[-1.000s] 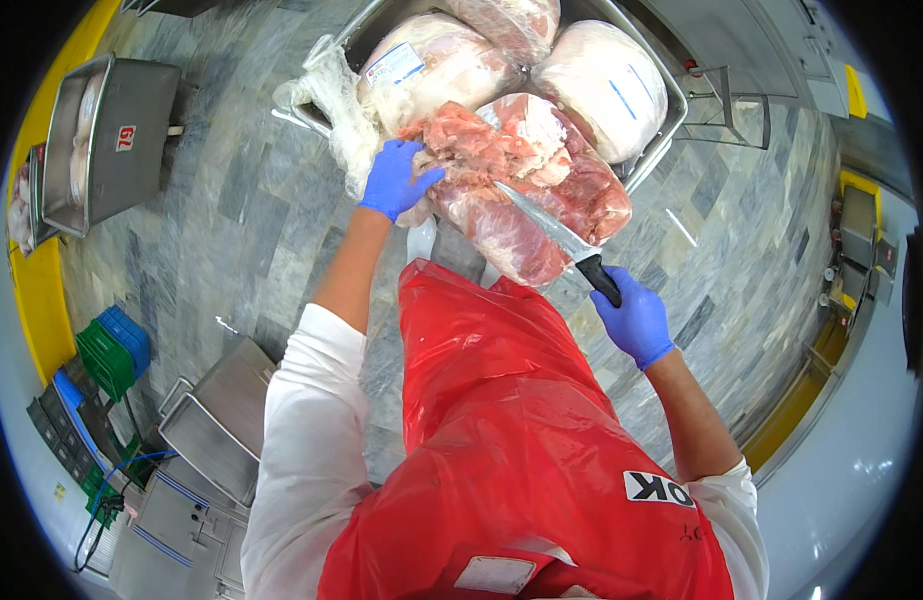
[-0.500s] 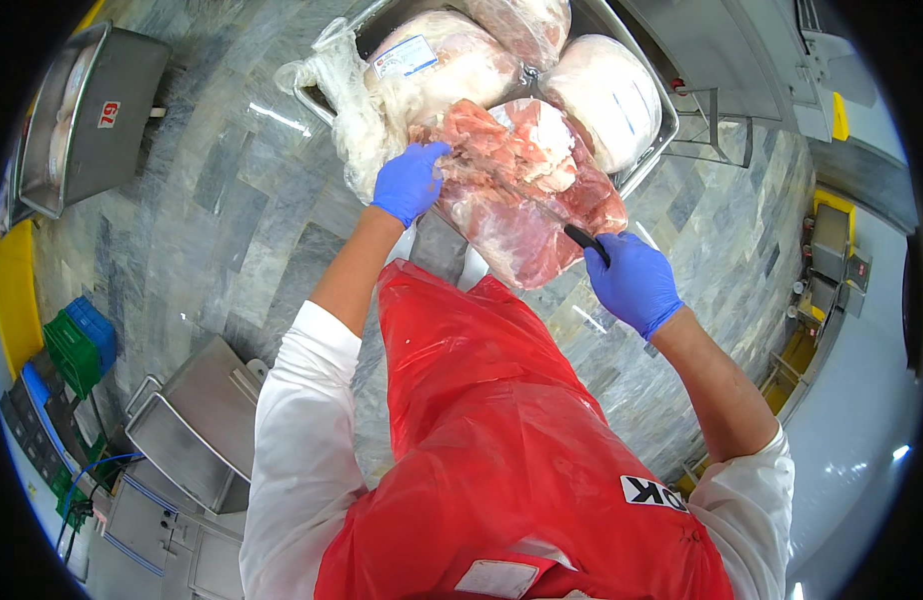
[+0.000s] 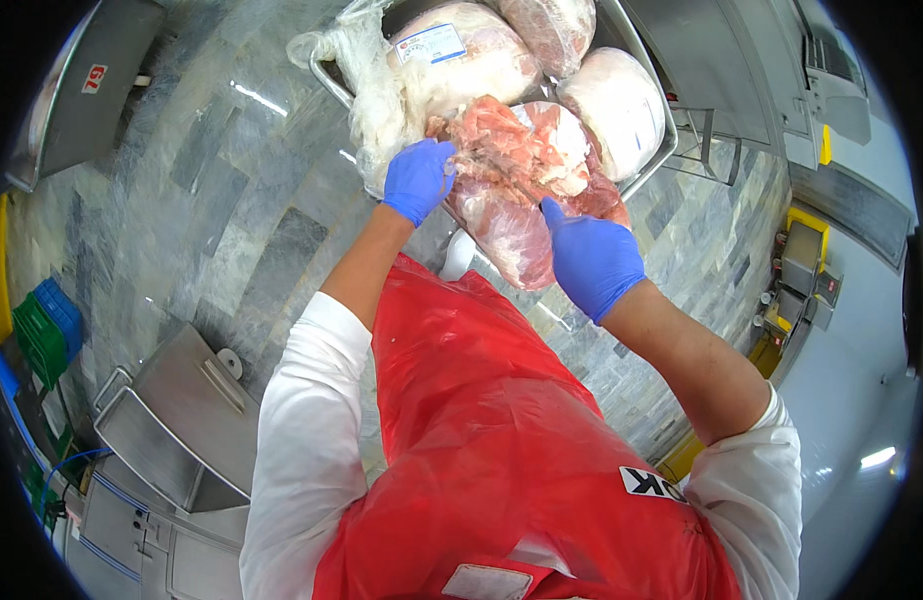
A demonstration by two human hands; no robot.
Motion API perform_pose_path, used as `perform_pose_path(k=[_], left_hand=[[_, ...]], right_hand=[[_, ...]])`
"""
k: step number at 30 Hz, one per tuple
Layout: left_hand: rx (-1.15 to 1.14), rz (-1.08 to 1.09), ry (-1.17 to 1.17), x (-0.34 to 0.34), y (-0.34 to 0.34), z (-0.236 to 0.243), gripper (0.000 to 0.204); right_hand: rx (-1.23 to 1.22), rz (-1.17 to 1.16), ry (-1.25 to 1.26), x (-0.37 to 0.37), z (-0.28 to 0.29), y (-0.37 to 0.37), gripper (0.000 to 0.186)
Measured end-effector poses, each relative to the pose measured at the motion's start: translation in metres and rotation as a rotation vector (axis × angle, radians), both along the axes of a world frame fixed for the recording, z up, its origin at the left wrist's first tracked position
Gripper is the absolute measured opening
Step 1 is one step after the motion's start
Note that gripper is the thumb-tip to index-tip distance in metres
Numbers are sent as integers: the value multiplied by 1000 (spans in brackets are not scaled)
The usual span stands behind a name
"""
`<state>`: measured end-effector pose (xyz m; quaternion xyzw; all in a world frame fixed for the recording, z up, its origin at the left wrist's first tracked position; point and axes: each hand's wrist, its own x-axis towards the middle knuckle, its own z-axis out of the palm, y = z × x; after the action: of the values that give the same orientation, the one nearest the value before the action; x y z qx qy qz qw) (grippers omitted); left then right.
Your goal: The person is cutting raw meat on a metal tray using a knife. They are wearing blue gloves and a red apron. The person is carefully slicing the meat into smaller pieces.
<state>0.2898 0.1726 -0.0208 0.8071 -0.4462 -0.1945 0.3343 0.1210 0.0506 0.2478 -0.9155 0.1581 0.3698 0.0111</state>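
A large raw cut of meat, red with pale fat and loose flaps on top, lies at the near edge of a metal bin. My left hand, gloved in blue, has its fingers closed on the meat's left edge. From the right, my right hand, in a matching glove, is closed around a knife, its index finger stretched toward the blade. The hand covers the handle, and most of the blade is hidden in the meat. Crumpled clear plastic wrap hangs over the bin's left side.
Behind the cut, plastic-wrapped meat pieces fill the bin, one bearing a label. A metal cart stands at lower left, another metal bin at upper left. Green and blue crates sit at the far left. Tiled floor surrounds me.
My right hand has moved left and inward over the meat, and the black knife handle seen before is now covered by it. My left hand keeps its hold. The view has shifted slightly.
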Motion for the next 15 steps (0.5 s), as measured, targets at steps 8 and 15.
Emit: perform_pose_path(k=[8,15], left_hand=[[-112,161,139,4,1,-10,19],[-61,199,202,11,0,-23,23]], right_hand=[[31,-189,-55,-82,-55,-12,65],[3,-113,61,-55,-14,-22,65]])
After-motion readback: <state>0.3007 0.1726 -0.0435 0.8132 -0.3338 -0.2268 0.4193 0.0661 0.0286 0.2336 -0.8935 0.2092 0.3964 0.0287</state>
